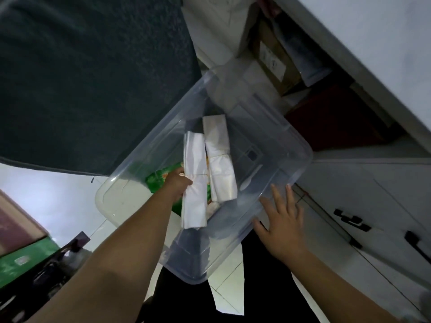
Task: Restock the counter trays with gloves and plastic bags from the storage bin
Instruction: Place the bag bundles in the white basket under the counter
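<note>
The left grip (178,183) pinches a tied bundle of glossy white plastic bags (194,183) inside the clear, round-cornered plastic storage bin (300,157). The right grip (281,224), fingers spread, lies flat against the bin's translucent wall.

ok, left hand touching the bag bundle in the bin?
Touching. The head view shows the left hand gripping the white bag bundle at its tied middle, over the clear bin.
</note>
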Motion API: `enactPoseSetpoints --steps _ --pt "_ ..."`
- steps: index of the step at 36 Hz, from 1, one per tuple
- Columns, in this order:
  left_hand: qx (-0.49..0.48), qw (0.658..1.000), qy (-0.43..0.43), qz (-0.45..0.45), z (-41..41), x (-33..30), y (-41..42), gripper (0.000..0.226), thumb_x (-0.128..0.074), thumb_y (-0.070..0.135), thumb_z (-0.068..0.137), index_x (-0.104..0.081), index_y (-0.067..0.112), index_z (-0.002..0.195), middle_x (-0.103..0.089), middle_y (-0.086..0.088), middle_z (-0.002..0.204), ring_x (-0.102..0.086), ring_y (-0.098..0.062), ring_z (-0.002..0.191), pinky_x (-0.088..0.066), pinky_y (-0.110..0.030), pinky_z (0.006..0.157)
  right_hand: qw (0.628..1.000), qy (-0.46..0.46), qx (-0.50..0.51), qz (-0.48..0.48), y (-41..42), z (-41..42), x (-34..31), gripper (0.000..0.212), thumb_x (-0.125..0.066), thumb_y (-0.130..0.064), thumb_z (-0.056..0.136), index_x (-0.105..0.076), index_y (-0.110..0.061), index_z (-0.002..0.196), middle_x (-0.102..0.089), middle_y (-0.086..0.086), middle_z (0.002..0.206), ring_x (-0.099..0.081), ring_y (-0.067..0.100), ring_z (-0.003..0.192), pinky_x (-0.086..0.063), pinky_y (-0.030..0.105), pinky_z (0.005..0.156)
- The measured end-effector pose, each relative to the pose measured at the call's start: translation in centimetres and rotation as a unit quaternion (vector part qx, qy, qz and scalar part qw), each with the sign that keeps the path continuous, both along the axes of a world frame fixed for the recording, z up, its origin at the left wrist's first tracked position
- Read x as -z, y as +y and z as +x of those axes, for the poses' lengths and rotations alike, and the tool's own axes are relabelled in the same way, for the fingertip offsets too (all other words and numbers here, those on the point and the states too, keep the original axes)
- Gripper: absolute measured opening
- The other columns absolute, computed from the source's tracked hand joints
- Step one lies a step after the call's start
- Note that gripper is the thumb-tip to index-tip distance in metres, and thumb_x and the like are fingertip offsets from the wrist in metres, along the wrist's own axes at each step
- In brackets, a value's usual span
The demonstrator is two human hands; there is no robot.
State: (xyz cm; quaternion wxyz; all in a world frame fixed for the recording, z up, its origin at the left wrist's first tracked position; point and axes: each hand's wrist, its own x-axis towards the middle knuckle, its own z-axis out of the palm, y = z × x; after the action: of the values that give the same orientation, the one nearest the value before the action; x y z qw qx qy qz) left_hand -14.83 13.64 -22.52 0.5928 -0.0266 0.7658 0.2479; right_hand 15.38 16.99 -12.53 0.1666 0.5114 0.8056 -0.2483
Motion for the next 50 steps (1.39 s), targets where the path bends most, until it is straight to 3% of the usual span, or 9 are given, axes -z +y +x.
enactPoseSetpoints --steps 4,8,15,18,21,27,32,39,50 --pt "-0.009 0.999 0.013 0.033 0.3 -5.3 -0.7 0.048 -0.061 -0.007 0.086 -0.056 0.014 0.128 -0.066 -0.002 0.096 -0.063 -0.019 0.081 -0.052 -0.028 0.067 0.999 -0.009 0.008 -0.043 0.6 -0.2 -0.9 0.065 -0.032 -0.063 0.086 -0.044 -0.033 0.143 -0.009 -0.004 0.166 0.017 0.022 0.150 -0.017 0.065 0.114" --pt "-0.002 0.996 0.043 0.075 0.9 -12.1 -1.3 0.039 -0.064 -0.003 0.084 -0.060 0.020 0.116 -0.071 -0.002 0.105 -0.067 -0.016 0.084 -0.051 -0.025 0.058 0.994 -0.031 -0.003 -0.105 2.1 -0.9 -2.5 0.062 -0.046 -0.060 0.086 -0.042 -0.035 0.143 -0.017 -0.003 0.164 0.005 0.025 0.151 -0.014 0.063 0.114" --pt "-0.094 0.983 0.034 0.156 2.7 -23.0 -2.8 0.036 -0.065 -0.003 0.087 -0.064 0.026 0.109 -0.074 -0.001 0.103 -0.070 -0.020 0.094 -0.058 -0.033 0.072 0.980 0.079 0.015 -0.182 5.9 -3.9 -9.1 0.061 -0.067 -0.049 0.085 -0.052 -0.024 0.138 -0.048 0.001 0.145 -0.041 0.021 0.135 -0.032 0.036 0.109" --pt "-0.146 0.972 -0.012 0.183 3.5 -26.5 -3.3 0.038 -0.067 -0.002 0.088 -0.063 0.021 0.118 -0.074 -0.006 0.109 -0.072 -0.021 0.094 -0.059 -0.036 0.076 0.919 0.182 0.112 -0.331 7.5 -5.5 -12.4 0.052 -0.080 -0.032 0.080 -0.061 -0.020 0.128 -0.060 0.004 0.130 -0.057 0.019 0.117 -0.045 0.029 0.092" --pt "-0.179 0.960 -0.021 0.214 4.3 -29.1 -3.6 0.041 -0.067 -0.002 0.087 -0.062 0.018 0.122 -0.074 -0.009 0.113 -0.071 -0.026 0.101 -0.058 -0.047 0.089 0.831 0.264 0.162 -0.462 9.2 -7.1 -15.2 0.050 -0.087 -0.039 0.064 -0.070 -0.033 0.111 -0.069 0.001 0.117 -0.069 0.011 0.099 -0.052 0.025 0.076" --pt "-0.210 0.936 -0.005 0.281 5.3 -33.8 -3.7 0.040 -0.069 0.003 0.088 -0.062 0.018 0.124 -0.073 -0.010 0.116 -0.069 -0.032 0.109 -0.053 -0.056 0.095 0.760 0.363 0.067 -0.534 11.6 -9.9 -19.5 0.050 -0.081 -0.026 0.079 -0.063 -0.030 0.126 -0.066 0.006 0.122 -0.067 0.027 0.110 -0.057 0.039 0.082" --pt "-0.227 0.906 0.003 0.357 5.3 -37.1 -4.8 0.045 -0.074 0.009 0.080 -0.066 0.021 0.122 -0.071 -0.013 0.119 -0.067 -0.034 0.111 -0.059 -0.049 0.086 0.757 0.408 0.020 -0.510 11.4 -11.0 -23.7 0.055 -0.078 -0.019 0.078 -0.061 -0.032 0.129 -0.068 0.007 0.114 -0.069 0.029 0.105 -0.058 0.036 0.078" --pt "-0.142 0.890 0.055 0.429 4.2 -40.4 -7.7 0.049 -0.076 0.025 0.086 -0.057 0.037 0.130 -0.067 -0.001 0.127 -0.066 -0.030 0.115 -0.059 -0.045 0.081 0.758 0.447 -0.003 -0.476 7.9 -10.9 -28.6 0.054 -0.073 -0.014 0.084 -0.058 -0.033 0.132 -0.069 0.008 0.110 -0.068 0.030 0.104 -0.057 0.037 0.078" --pt "0.023 0.869 0.000 0.494 4.1 -43.3 -11.8 0.051 -0.075 0.015 0.078 -0.064 0.041 0.121 -0.071 -0.006 0.115 -0.070 -0.025 0.105 -0.061 -0.041 0.080 0.743 0.582 0.132 -0.302 -0.1 -7.3 -35.2 0.047 -0.076 -0.014 0.077 -0.067 -0.020 0.122 -0.069 0.020 0.113 -0.069 0.034 0.100 -0.059 0.046 0.082"
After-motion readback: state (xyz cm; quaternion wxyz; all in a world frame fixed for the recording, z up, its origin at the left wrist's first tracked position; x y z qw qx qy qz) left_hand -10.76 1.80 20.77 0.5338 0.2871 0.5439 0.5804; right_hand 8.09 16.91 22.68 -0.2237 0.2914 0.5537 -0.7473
